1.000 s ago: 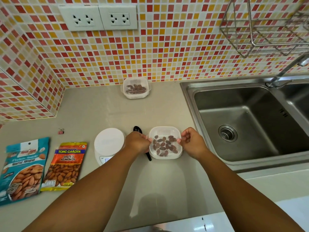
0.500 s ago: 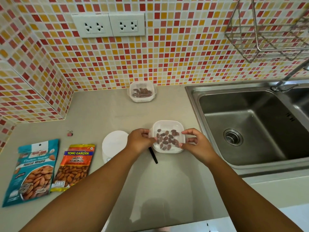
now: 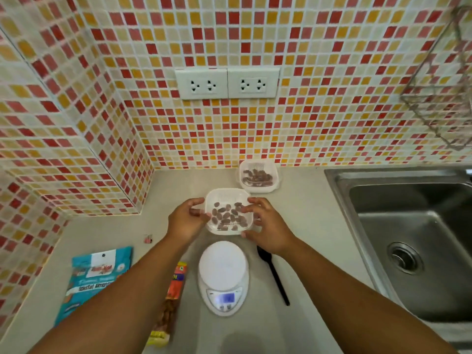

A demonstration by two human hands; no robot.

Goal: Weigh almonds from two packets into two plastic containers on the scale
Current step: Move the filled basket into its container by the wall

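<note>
Single head view, close, facing forward-down (wide-angle) over counter [image 3: 301, 226] toward tiled wall [image 3: 306, 123].

I see two bare forearms coming in from bottom left & bottom right of frame, meeting near centre. No sleeves visible up to the frame edge, no watch, rings or bands on left hand [image 3: 184, 221] or right hand [image 3: 268, 227]. Nails short, no gloves. Edges slightly blurred.

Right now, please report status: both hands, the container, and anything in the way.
Left hand and right hand grip near container of almonds. Far container just behind it. Scale bare, nothing blocking.
</note>
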